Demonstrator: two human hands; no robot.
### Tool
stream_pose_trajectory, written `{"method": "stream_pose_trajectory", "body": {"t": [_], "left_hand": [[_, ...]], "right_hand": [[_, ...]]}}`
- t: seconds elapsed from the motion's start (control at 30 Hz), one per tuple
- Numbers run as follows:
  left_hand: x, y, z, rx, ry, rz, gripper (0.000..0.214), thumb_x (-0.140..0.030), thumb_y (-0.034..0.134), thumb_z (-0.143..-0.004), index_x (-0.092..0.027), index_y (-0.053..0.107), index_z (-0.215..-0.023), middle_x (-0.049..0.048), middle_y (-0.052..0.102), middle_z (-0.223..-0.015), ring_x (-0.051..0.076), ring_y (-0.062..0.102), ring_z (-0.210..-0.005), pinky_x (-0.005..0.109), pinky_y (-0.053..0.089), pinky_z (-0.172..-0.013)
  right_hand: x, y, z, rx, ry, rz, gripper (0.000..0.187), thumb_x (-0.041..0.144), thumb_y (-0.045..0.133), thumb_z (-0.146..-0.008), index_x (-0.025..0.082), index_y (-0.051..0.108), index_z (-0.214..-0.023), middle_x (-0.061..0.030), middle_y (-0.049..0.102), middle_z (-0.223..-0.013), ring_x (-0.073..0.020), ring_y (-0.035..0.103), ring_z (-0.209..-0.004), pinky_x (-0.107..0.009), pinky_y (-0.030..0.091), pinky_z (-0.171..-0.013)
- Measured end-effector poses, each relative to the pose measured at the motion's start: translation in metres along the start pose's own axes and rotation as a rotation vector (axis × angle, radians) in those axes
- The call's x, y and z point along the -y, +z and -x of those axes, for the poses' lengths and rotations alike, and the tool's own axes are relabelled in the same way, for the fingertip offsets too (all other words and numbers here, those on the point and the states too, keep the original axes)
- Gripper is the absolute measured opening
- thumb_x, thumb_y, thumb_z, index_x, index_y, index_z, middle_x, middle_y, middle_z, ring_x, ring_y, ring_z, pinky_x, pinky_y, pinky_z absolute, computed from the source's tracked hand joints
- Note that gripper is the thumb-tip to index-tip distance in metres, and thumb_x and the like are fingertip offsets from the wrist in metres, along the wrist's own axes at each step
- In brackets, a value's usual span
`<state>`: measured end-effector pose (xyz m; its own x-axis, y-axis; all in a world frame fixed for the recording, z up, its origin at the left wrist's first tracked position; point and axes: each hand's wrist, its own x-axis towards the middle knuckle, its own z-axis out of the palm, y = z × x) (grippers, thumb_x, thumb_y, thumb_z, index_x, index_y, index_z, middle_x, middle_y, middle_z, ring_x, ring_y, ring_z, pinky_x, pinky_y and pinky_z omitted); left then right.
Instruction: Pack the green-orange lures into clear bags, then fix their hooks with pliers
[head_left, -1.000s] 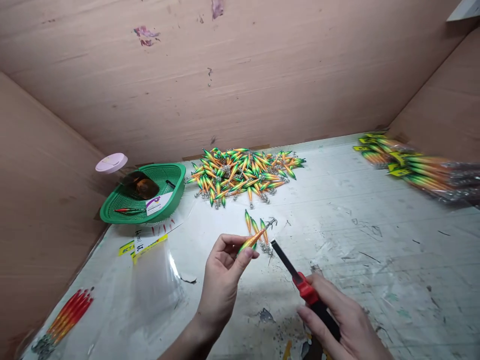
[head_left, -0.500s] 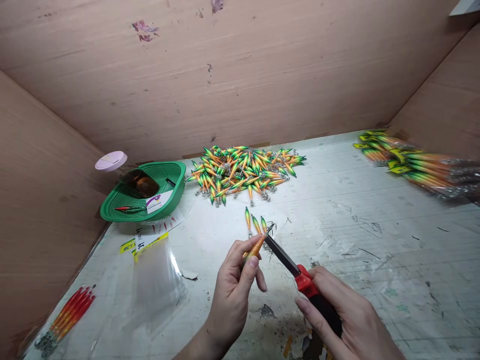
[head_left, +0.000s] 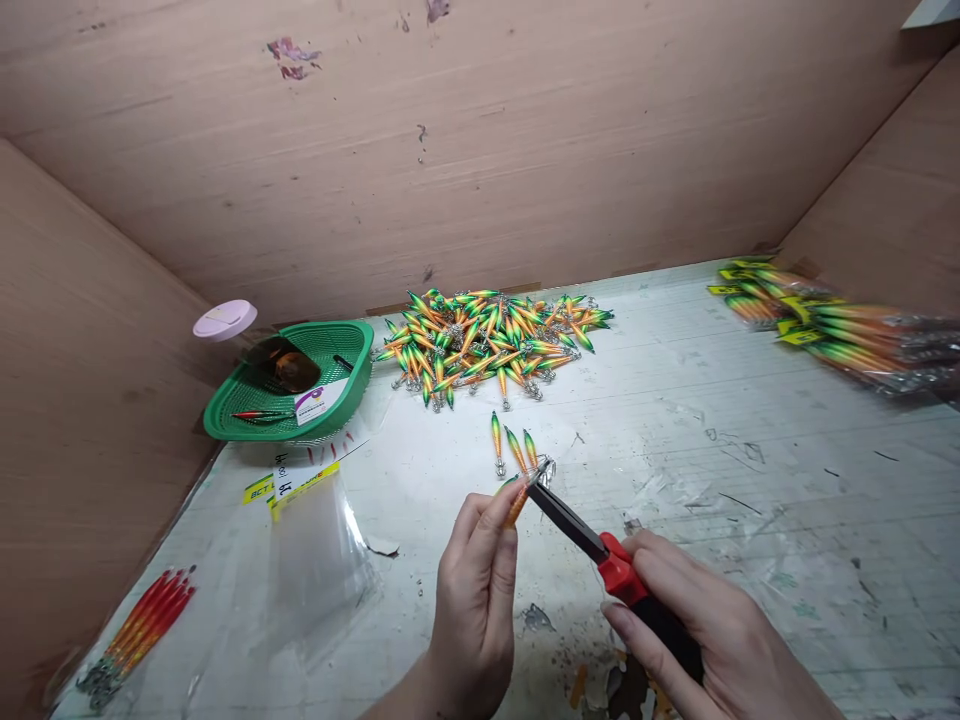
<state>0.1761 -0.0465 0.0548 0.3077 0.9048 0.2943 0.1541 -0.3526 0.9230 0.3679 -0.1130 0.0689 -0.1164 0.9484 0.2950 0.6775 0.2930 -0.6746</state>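
My left hand (head_left: 474,600) pinches a small orange-green fishing lure (head_left: 520,497) between thumb and fingers, hook end pointing up and right. My right hand (head_left: 705,640) grips the red-and-black handles of long-nose pliers (head_left: 592,545). The pliers' black tip meets the lure's metal hooks. Three more lures (head_left: 512,448) lie side by side on the table just beyond the held one. A large heap of the same lures (head_left: 487,345) sits at the back.
A green basket (head_left: 352,385) with small items stands at the back left, a pink lid (head_left: 223,320) behind it. Clear bags with yellow labels (head_left: 311,550) lie at left, red lures (head_left: 146,625) in a bag near the front left corner, bagged lures (head_left: 832,325) at far right. Brown boards wall three sides.
My left hand turned the lure more upright and drew closer. The pliers' tip moved up-left from beside the lure onto its hook end.
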Motion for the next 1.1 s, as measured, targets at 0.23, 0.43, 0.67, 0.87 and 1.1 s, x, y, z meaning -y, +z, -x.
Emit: {"method": "stream_pose_trajectory", "body": {"t": [0.23,0.43,0.67,0.87,1.1], "left_hand": [[0.003,0.008,0.009,-0.076,-0.110,0.158,0.035,-0.030,0.045,-0.100,-0.035,0.062,-0.130,0.0058,0.062,-0.113,0.018,0.053,-0.106,0.029,0.044,-0.090],[-0.003,0.006,0.005,-0.063,-0.470,0.632,0.036,-0.047,0.068,-0.085,-0.027,0.073,-0.115,-0.0010,0.048,-0.072,0.005,0.035,-0.055,0.019,0.030,-0.052],[-0.007,0.002,-0.003,0.000,-0.631,0.915,0.034,-0.040,0.077,-0.076,-0.022,0.077,-0.106,-0.0072,0.032,-0.062,0.000,0.018,-0.045,0.021,0.013,-0.048],[0.001,0.006,0.007,-0.031,-0.593,0.769,0.044,-0.046,0.073,-0.080,-0.020,0.072,-0.116,-0.0053,0.035,-0.064,0.004,0.026,-0.051,0.020,0.021,-0.049],[0.013,0.024,0.028,-0.165,-0.422,0.435,0.045,-0.044,0.053,-0.094,-0.022,0.062,-0.132,0.0082,0.065,-0.090,0.013,0.050,-0.066,0.027,0.047,-0.064]], "right_hand": [[-0.001,0.003,0.002,0.009,-0.065,0.012,0.008,0.018,0.048,-0.093,0.023,0.051,-0.087,-0.0015,0.058,-0.078,-0.0151,0.060,-0.072,-0.024,0.051,-0.063],[-0.006,0.001,-0.002,0.008,-0.154,0.016,0.011,0.011,0.046,-0.092,0.022,0.048,-0.091,-0.0015,0.056,-0.076,-0.0146,0.057,-0.069,-0.023,0.049,-0.062],[-0.022,0.000,0.002,0.067,-0.152,-0.032,0.009,0.014,0.046,-0.094,0.022,0.046,-0.089,-0.0025,0.054,-0.080,-0.0155,0.053,-0.073,-0.025,0.045,-0.064],[-0.027,0.003,0.001,0.103,-0.131,-0.021,0.011,0.015,0.045,-0.094,0.022,0.045,-0.086,-0.0017,0.054,-0.079,-0.0151,0.053,-0.072,-0.025,0.044,-0.063],[-0.013,0.010,-0.001,0.040,-0.134,0.000,0.009,0.015,0.047,-0.093,0.021,0.048,-0.086,-0.0018,0.058,-0.079,-0.0138,0.058,-0.072,-0.022,0.049,-0.063]]}}
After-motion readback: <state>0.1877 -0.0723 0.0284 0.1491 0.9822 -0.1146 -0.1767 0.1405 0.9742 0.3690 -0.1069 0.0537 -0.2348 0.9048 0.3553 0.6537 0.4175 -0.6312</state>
